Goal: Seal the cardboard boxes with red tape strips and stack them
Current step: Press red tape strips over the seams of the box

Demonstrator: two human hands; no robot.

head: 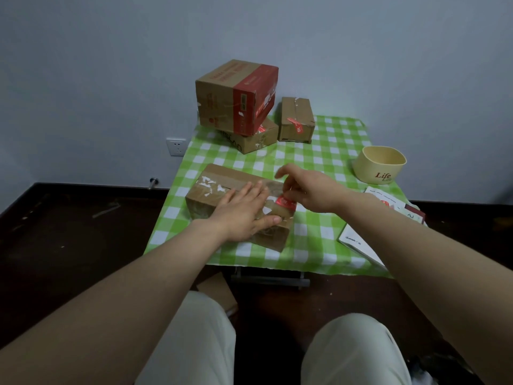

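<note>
Near cardboard box (219, 177): lies closed on the front half of the surface (319, 240), long side angled across it. Top shows clear tape and torn white label scraps.

Red tape strip (286, 202): on the box top at its right end, running toward the edge.

Left hand (244, 211): flat, palm down on the box top, fingers straight and together, thumb out over the near side. It presses and grips nothing.

Right hand (305, 190): over the right end of the box, fingers curled, thumb and fingertips pinching the strip. The forefinger is lifted clear. The hand hides the strip's far end.

Back left: large box with a red band (236, 98) sits tilted atop a flatter box (251, 141).

Just right of that stack, apart from it: small box (295, 107), upright, with a red strip on its front face (294, 125).

Right side: beige tub marked "Life" (380, 168), open top. Nearer along the right edge are booklets (361, 237), partly overhanging.

The surface carries a green-and-white checked cloth. The space between the near box and the stack is open cloth.

Beyond: wall socket (176, 147) low on the grey wall, and a dark floor. A cardboard scrap (216, 290) lies on the floor by the person's left knee.
</note>
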